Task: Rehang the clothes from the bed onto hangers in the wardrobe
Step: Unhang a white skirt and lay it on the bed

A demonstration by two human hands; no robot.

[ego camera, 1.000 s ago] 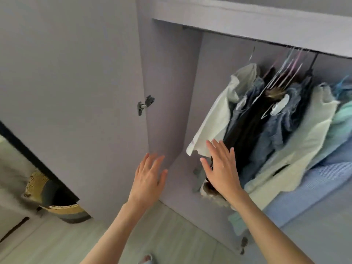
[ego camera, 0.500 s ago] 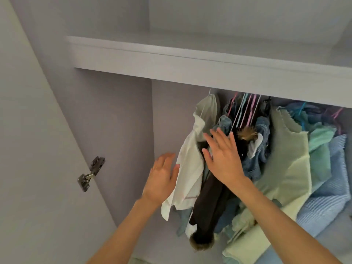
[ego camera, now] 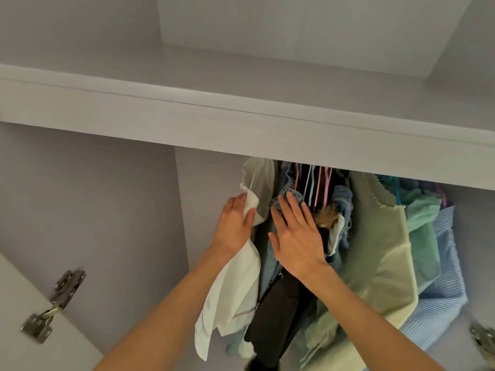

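- Wardrobe: a pale grey-lilac wardrobe interior (ego camera: 88,199) fills the frame; its thick white shelf edge (ego camera: 241,124) runs across the upper middle, sloping down to the right.
- Door: an open door panel (ego camera: 29,352) sits at lower left, joined to the side wall by a metal hinge (ego camera: 55,306). Part of a second metal hinge (ego camera: 482,341) shows at the lower right edge, blurred.
- Hanging clothes: the garments hang packed together below the shelf, centre to right of frame. Leftmost is a white cotton shirt (ego camera: 230,295); next to it, a dark brown garment (ego camera: 281,311) with a tan fur trim (ego camera: 325,215), then blue denim pieces (ego camera: 341,199).
- Further right hang a pale yellow-green knit top (ego camera: 380,263), a mint green garment (ego camera: 422,223) and a blue-and-white striped shirt (ego camera: 447,279) at the right end.
- Hangers: thin pink and light blue wire hangers (ego camera: 318,188) show above the denim, just under the shelf edge. The rail itself is hidden by the shelf.
- Left hand (ego camera: 233,226): centre of frame, it holds the upper part of the white cotton shirt, the thumb lying over a fold of the cloth and the fingers behind it.
- Right hand (ego camera: 297,234): just right of the left hand, flat and spread, fingers straight, pressing against the denim and the dark brown garment.
- The two hands are near each other but apart, with the edge of the white shirt between them.
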